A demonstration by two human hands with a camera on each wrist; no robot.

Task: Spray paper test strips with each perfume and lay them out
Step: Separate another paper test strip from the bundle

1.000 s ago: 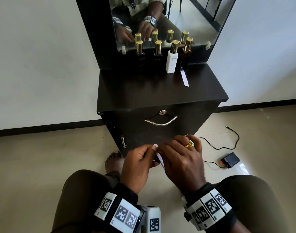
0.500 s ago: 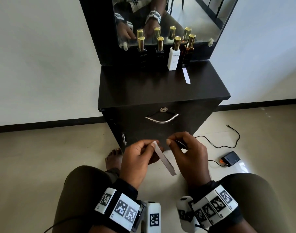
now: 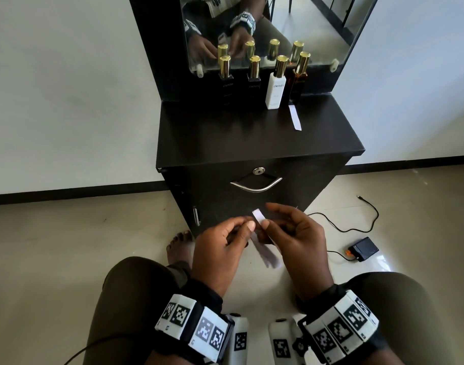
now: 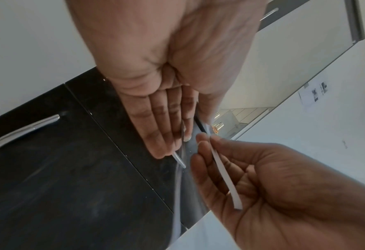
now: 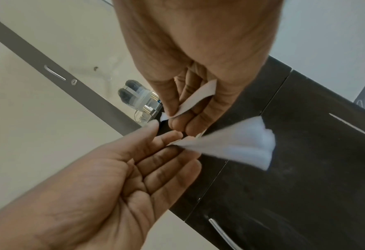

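Observation:
My left hand (image 3: 248,227) holds a few white paper strips (image 3: 267,256), blurred, low in front of the cabinet. My right hand (image 3: 265,219) pinches the upper end of one strip (image 3: 258,216) between thumb and forefinger; in the right wrist view that strip (image 5: 196,99) curves across my fingers. In the left wrist view the single strip (image 4: 224,175) hangs from the right hand. Four gold-capped perfume bottles stand under the mirror: two black (image 3: 225,83) (image 3: 254,83), one white (image 3: 275,88), one amber (image 3: 299,80). One strip (image 3: 295,118) lies flat before the amber bottle.
The black cabinet top (image 3: 238,133) carries the bottles at its back edge. A drawer handle (image 3: 255,185) faces me just beyond my hands. On the floor to the right lie a small black box (image 3: 364,250) and a cable (image 3: 368,214). My bare foot (image 3: 178,246) rests by the cabinet.
My hands were pressed together over the strips, then drew apart. Now the right hand pinches one strip by its top end while the strips in the left hand swing beneath.

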